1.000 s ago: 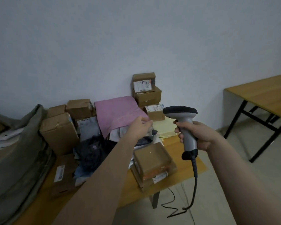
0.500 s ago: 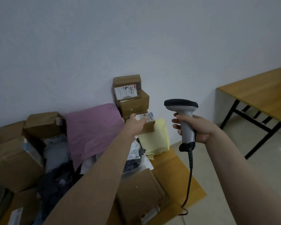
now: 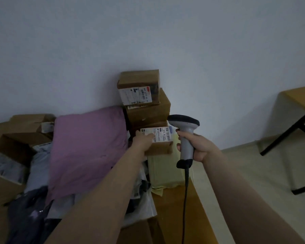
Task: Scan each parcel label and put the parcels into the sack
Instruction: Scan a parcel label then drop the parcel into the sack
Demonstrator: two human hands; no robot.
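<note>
Our left hand (image 3: 142, 143) is reaching onto the small brown cardboard box with the white barcode label (image 3: 163, 148). Its fingers (image 3: 149, 136) are fairly straight over the label's left end, and the thumb's hidden, so we can't tell if it's an actual grip. The box sits at the bottom of a stack of brown cardboard boxes (image 3: 148, 112) by the wall, just beside a pink plastic mailer bag (image 3: 88, 143). Our right hand (image 3: 200, 147) is curled tight round the grey handheld scanner (image 3: 185, 138) (its cable runs off the bottom edge). The label print is too blurry to read.
</note>
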